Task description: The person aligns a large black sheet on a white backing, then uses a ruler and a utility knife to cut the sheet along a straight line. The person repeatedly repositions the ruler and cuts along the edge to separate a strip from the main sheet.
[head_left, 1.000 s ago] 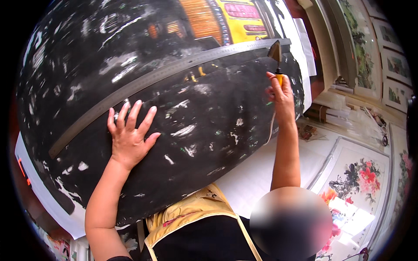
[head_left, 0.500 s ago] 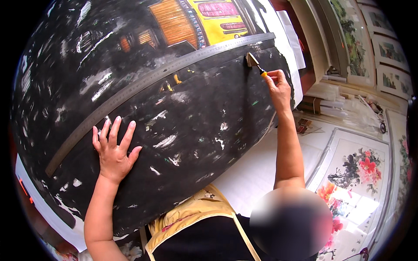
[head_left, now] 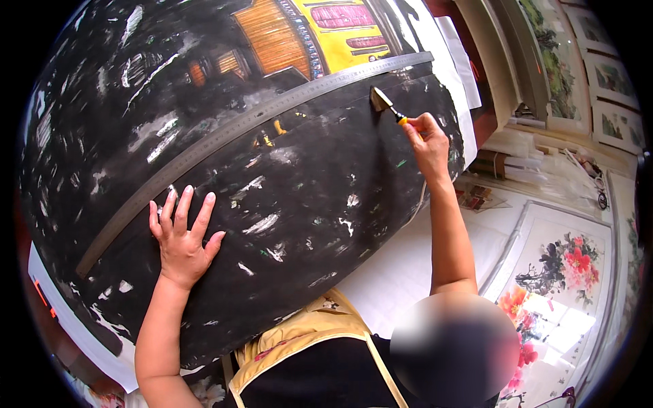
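My left hand (head_left: 183, 241) lies open, fingers spread, on a large black-painted sheet (head_left: 286, 238) with white patches, fingertips just below a long curved-looking metal ruler (head_left: 258, 109). My right hand (head_left: 428, 146) grips the yellow handle of a tool (head_left: 381, 100) with a flat metal head and what looks like a white cord. Its head is at or just over the black surface below the ruler; contact is unclear. Above the ruler the sheet shows a yellow, pink and orange picture (head_left: 340, 34).
A white surface (head_left: 394, 238) lies beyond the sheet's lower right edge. To the right are framed landscapes (head_left: 609, 81), rolled papers (head_left: 517, 166) and a flower painting (head_left: 564, 265) under a glossy cover. My yellow apron (head_left: 306, 319) meets the lower edge.
The tool's head has moved left from the ruler's right end to below it, now tilted leftward. My left hand stays spread on the sheet. The whole view has shifted slightly.
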`<state>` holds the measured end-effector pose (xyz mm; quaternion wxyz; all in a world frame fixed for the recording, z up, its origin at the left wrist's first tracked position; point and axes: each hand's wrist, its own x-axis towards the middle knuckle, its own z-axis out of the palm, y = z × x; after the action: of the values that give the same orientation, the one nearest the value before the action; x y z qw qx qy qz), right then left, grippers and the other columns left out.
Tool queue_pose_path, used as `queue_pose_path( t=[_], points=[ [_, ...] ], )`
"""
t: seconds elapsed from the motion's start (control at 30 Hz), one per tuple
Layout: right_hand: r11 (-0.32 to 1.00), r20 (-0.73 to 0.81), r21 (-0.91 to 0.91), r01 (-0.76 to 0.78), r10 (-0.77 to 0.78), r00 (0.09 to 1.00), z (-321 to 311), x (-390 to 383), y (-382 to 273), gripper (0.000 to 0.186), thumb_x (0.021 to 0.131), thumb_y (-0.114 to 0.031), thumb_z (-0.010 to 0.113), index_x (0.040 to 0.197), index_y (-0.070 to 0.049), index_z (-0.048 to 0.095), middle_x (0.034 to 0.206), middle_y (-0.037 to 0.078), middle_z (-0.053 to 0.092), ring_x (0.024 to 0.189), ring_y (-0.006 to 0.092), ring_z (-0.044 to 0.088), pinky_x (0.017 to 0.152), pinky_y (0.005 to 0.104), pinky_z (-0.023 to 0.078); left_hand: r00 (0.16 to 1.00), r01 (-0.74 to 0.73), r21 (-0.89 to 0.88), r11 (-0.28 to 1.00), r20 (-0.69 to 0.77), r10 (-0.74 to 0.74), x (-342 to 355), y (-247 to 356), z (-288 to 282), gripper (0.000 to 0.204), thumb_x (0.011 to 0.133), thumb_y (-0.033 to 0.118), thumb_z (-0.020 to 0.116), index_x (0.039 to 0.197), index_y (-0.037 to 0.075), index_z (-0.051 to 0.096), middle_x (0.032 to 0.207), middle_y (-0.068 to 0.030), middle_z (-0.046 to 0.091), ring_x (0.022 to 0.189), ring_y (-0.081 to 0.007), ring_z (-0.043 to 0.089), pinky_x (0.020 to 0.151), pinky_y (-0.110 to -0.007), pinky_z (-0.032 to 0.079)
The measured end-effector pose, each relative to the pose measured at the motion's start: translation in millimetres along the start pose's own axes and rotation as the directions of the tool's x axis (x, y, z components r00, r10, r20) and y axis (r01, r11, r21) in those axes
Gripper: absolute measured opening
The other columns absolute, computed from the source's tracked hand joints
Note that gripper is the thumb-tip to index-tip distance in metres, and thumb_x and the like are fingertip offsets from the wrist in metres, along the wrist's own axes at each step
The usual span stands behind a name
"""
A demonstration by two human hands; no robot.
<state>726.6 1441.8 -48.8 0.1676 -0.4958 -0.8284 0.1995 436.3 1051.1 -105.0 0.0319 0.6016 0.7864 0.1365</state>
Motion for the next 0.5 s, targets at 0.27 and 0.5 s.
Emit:
queue_pose_path(
  t=[0.27, 0.5],
  points=[
    [0.995, 0.068, 0.088, 0.038, -0.044, 0.997, 9.1, -11.5, -17.3, 0.016, 0.088, -0.011, 0.076, 0.089, -0.001, 0.063, 0.086, 0.010, 0.066, 0.074, 0.0209, 0.069, 0.067, 0.0319, 0.053, 1.000, 0.006, -0.003, 1.000, -0.006, -0.006, 0.2, 0.6, -1.4, 0.064, 0.085, 0.041, 0.071, 0.144, 0.023, 0.057, 0.153, -0.0093, 0.042, 0.143, -0.0331, 0.033, 0.121, -0.059, 0.016],
    [0.976, 0.229, 0.182, 0.122, -0.162, 0.960, 8.8, -13.4, -42.6, 0.016, 0.085, -0.003, 0.077, 0.087, 0.001, 0.061, 0.081, 0.008, 0.062, 0.068, 0.0123, 0.061, 0.062, 0.0285, 0.050, 1.000, 0.029, -0.027, 0.999, 0.000, -0.029, -0.4, 0.5, -2.0, 0.066, 0.082, 0.040, 0.075, 0.144, 0.026, 0.057, 0.153, -0.0085, 0.043, 0.144, -0.0325, 0.033, 0.121, -0.059, 0.016]
  ],
)
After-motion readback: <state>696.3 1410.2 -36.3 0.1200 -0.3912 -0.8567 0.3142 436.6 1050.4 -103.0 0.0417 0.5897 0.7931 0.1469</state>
